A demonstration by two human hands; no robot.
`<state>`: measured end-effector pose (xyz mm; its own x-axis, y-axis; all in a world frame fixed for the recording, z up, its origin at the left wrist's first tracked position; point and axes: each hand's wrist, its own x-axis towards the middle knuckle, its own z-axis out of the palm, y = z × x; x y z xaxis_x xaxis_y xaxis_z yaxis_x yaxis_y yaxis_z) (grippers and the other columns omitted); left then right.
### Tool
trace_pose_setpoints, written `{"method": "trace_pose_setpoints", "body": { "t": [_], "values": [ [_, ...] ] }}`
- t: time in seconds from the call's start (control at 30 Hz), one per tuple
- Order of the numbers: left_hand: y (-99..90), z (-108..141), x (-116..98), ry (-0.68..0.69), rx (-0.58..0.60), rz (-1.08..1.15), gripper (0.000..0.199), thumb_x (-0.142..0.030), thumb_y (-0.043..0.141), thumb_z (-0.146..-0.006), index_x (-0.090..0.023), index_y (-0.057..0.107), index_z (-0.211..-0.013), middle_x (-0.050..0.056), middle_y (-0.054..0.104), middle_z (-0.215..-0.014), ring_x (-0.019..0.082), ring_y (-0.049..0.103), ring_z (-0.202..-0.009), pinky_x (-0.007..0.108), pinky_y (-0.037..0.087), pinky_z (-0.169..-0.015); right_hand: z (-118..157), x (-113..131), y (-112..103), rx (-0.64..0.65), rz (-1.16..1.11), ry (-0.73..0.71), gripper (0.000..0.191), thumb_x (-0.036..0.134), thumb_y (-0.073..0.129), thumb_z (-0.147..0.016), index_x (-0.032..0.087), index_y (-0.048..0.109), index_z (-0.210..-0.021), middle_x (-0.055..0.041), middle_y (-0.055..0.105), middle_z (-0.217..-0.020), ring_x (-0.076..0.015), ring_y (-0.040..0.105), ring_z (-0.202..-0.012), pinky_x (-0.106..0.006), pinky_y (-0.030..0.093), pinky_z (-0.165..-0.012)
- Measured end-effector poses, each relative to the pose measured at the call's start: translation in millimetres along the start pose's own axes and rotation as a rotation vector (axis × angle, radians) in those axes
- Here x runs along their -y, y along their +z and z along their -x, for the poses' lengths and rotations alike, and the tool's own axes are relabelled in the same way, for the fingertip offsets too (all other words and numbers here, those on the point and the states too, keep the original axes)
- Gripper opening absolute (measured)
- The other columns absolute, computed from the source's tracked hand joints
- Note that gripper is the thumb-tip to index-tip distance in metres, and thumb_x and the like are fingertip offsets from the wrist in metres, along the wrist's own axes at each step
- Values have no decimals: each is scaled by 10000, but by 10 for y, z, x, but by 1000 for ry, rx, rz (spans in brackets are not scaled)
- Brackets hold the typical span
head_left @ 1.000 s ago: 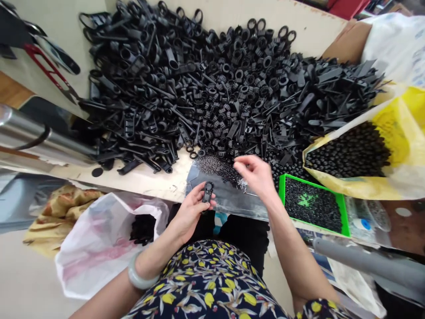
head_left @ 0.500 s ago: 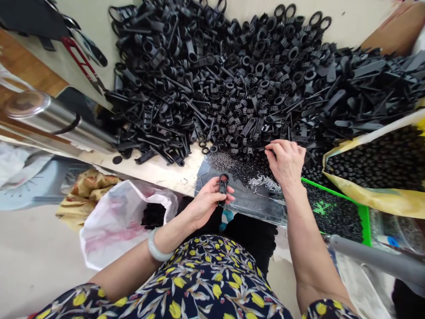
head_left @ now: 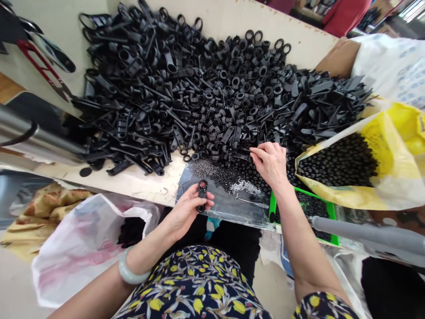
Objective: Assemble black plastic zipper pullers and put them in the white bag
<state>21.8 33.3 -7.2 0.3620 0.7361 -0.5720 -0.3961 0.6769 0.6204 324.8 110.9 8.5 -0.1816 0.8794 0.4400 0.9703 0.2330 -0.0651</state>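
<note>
My left hand (head_left: pixel 190 208) is closed around a black plastic part (head_left: pixel 202 195) with a ring at its upper end, held above the front edge of the table. On the right, my right hand (head_left: pixel 271 163) has thumb and index finger pinched together at the lower edge of the big pile of black parts (head_left: pixel 212 88); what sits between the fingertips is too small to make out. Small silvery pins (head_left: pixel 245 187) lie just left of that hand, beside tiny dark grains (head_left: pixel 212 170) on a grey mat (head_left: pixel 226 204).
A green tray (head_left: pixel 272 206) of small black pieces lies under my right forearm, near a yellow bag (head_left: pixel 392 155) of black beads. At the left are a steel flask (head_left: pixel 43 137), red-handled tool (head_left: pixel 43 66) and white bag (head_left: pixel 76 248). Another person's arm (head_left: pixel 338 57) rests behind the pile.
The view has shifted right, so the scene sits further left and more of the yellow bag shows. My left hand still holds the black part; my right hand remains pinched by the pile.
</note>
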Motion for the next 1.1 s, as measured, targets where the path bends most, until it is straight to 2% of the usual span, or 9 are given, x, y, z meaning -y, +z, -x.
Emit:
{"method": "trace_pose_setpoints", "body": {
  "t": [0.1, 0.2, 0.27, 0.33, 0.43, 0.57, 0.7, 0.9, 1.1],
  "values": [
    [36, -14, 4, 28, -15, 10, 473, -132, 758, -741, -185, 573, -1173, 51, 736, -982, 175, 669, -855, 299, 468, -783, 160, 212, -164, -125, -143, 67, 261, 325, 526, -1066, 205, 724, -1188, -90, 744, -1141, -214, 674, -990, -348, 500, -864],
    [99, -40, 35, 68, 3, 45, 455, -135, 751, -757, -190, 612, -1187, 54, 736, -1039, 180, 667, -915, 305, 467, -822, 449, 682, -262, -59, -262, 24, 247, 324, 593, -1050, 222, 717, -1238, -46, 747, -1003, -138, 681, -771, -260, 515, -705],
    [137, -64, 66, 105, 43, 86, 411, -124, 744, -759, -189, 651, -1154, 44, 733, -1041, 175, 660, -938, 302, 467, -855, 651, 1030, -265, -18, -346, 9, 272, 316, 624, -1039, 223, 718, -1277, -45, 709, -950, -119, 663, -724, -236, 522, -665],
    [163, -79, 97, 143, 70, 141, 383, -97, 734, -749, -189, 688, -1118, 30, 732, -1044, 158, 647, -951, 281, 465, -889, 812, 1317, -220, -38, -437, 29, 274, 289, 622, -1040, 224, 719, -1288, -40, 677, -908, -121, 656, -719, -234, 547, -671],
    [182, -64, 131, 144, 55, 235, 389, -84, 726, -737, -196, 723, -1110, 22, 733, -1123, 150, 633, -1024, 254, 461, -948, 947, 1570, -110, -97, -521, 107, 295, 259, 621, -1036, 222, 711, -1314, -43, 657, -908, -131, 664, -743, -246, 578, -691],
    [185, -3, 149, 74, 26, 305, 319, -133, 733, -774, -209, 728, -1083, 29, 735, -1160, 184, 633, -1126, 267, 474, -972, 1003, 1707, -20, -100, -581, 182, 385, 242, 610, -1028, 201, 648, -1409, -88, 661, -1021, -170, 695, -872, -279, 616, -752],
    [191, 32, 148, 61, 34, 305, 247, -187, 740, -825, -207, 707, -1069, 53, 750, -1128, 209, 658, -1120, 305, 499, -971, 1040, 1805, -18, -33, -614, 171, 457, 211, 568, -1036, 186, 569, -1492, -132, 673, -1145, -207, 715, -1020, -306, 636, -830],
    [189, 38, 171, 84, 26, 268, 239, -215, 747, -858, -201, 716, -1095, 56, 751, -1108, 192, 678, -1042, 291, 534, -910, 1074, 1847, -10, -52, -585, 122, 508, 207, 596, -1034, 211, 524, -1537, -117, 706, -1098, -207, 736, -1003, -294, 645, -815],
    [166, 36, 211, 75, 31, 285, 208, -258, 771, -868, -177, 738, -1057, 48, 745, -1004, 138, 673, -943, 228, 525, -902, 1093, 1836, 1, -103, -651, 108, 488, 182, 649, -1008, 228, 581, -1490, -102, 719, -1100, -211, 733, -1049, -313, 637, -885]
  ]
}}
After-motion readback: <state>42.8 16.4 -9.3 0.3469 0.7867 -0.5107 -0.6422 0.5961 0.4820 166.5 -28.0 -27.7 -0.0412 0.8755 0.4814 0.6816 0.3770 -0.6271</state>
